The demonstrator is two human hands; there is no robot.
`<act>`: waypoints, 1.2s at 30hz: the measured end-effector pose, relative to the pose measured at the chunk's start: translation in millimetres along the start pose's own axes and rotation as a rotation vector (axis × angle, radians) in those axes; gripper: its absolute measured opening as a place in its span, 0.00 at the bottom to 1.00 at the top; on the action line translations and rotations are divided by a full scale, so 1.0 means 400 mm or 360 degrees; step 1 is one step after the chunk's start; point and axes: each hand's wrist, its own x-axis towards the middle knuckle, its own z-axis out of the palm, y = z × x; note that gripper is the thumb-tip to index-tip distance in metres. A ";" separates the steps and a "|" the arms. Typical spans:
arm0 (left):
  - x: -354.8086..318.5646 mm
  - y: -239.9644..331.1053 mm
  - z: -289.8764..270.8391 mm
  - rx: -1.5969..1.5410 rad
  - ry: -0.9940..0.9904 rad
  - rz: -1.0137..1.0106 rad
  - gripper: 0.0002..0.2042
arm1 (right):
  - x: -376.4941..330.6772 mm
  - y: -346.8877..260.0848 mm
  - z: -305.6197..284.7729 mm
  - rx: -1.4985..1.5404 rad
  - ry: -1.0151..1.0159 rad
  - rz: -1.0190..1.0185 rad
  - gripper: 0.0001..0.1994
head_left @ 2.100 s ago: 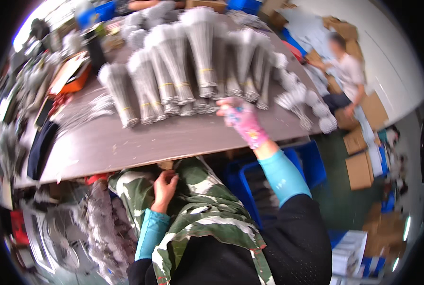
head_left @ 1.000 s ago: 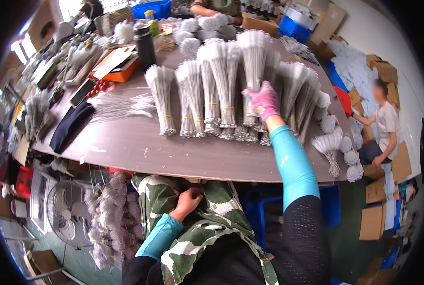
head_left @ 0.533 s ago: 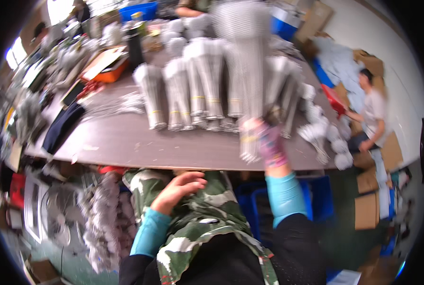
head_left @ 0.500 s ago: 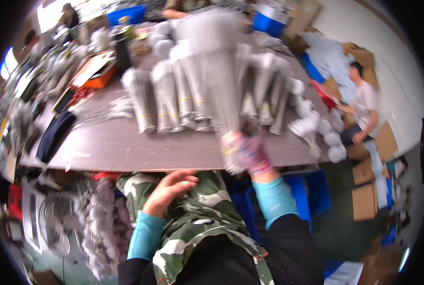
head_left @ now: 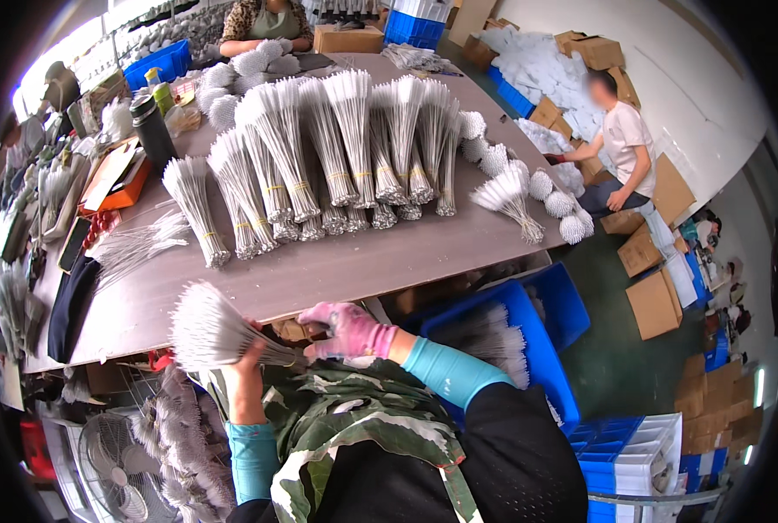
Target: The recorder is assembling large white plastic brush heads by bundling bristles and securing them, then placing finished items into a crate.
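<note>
My bare left hand (head_left: 246,379) is closed round a bundle of thin white-tipped wire stems (head_left: 206,327). The bundle lies slantwise in front of my apron, its bushy white heads toward the left and its narrow wire end toward the right. At that narrow end is my right hand (head_left: 350,331) in a pink glove, fingers and thumb apart; whether it touches the wires I cannot tell. Beyond, similar bundles (head_left: 337,148) stand in a row on the brown table (head_left: 363,266), several with yellow ties. One fanned-out bundle (head_left: 513,202) lies farther right.
Loose wire stems (head_left: 141,248) and a dark cloth (head_left: 74,305) lie at the table's left, near a dark flask (head_left: 152,131) and an orange box (head_left: 119,187). Blue bins (head_left: 537,349) stand below the right edge. One person (head_left: 267,26) is across the table, another (head_left: 624,148) at right.
The bundle has passed from my right hand into my left, which was empty. It has come down off the table toward me and tipped over to the left. My view has also shifted.
</note>
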 end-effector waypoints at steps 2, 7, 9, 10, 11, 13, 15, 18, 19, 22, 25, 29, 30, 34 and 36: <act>-0.009 -0.030 -0.016 0.0527 0.0023 -0.0056 0.20 | -0.007 0.000 -0.019 0.0724 -0.0069 0.0285 0.39; -0.017 -0.130 0.014 0.0706 -0.0227 0.0217 0.27 | -0.019 -0.066 -0.007 0.0698 -0.0055 0.0244 0.49; -0.035 -0.139 0.017 0.0286 -0.0257 -0.0156 0.26 | -0.012 -0.072 0.022 0.0715 0.0117 0.0079 0.50; -0.043 -0.145 0.027 0.0511 -0.0188 0.0069 0.26 | -0.014 -0.073 0.025 0.0763 0.0061 0.0351 0.51; -0.044 -0.158 0.020 0.0501 -0.0195 0.0067 0.26 | -0.017 -0.067 0.036 0.0754 0.0067 0.0357 0.51; -0.061 -0.201 -0.011 0.0396 -0.0202 0.0150 0.27 | -0.028 -0.049 0.082 0.0690 0.0158 0.0380 0.48; -0.070 -0.212 -0.037 0.0605 -0.0341 0.0288 0.28 | -0.032 -0.061 0.098 0.0508 0.0157 0.0389 0.48; -0.010 -0.237 -0.060 0.1627 -0.0679 0.0777 0.28 | -0.023 -0.044 0.104 0.0407 0.0256 0.0373 0.45; -0.018 -0.278 -0.077 0.1301 -0.0608 0.0381 0.28 | -0.021 -0.050 0.095 0.0471 0.0259 0.0326 0.43; 0.002 -0.269 -0.037 0.1096 -0.0611 0.0524 0.34 | -0.015 -0.066 0.072 0.0410 0.0281 0.0264 0.37; -0.015 -0.270 -0.058 0.0737 -0.0546 0.0013 0.38 | -0.022 -0.039 0.095 0.0823 0.0183 0.0460 0.37; -0.022 -0.212 -0.038 0.0521 -0.0505 -0.0049 0.36 | -0.021 -0.028 0.093 0.0338 0.0021 0.0602 0.41; -0.020 -0.214 -0.041 0.0707 -0.0523 0.0123 0.35 | -0.022 -0.029 0.095 0.0338 0.0008 0.0615 0.41; -0.013 -0.213 -0.038 0.0792 -0.0564 0.0216 0.32 | -0.019 -0.053 0.065 0.0115 -0.0089 0.0534 0.40; -0.017 -0.223 -0.042 0.0740 -0.0555 0.0152 0.32 | -0.029 -0.042 0.038 0.0090 -0.0254 0.0580 0.38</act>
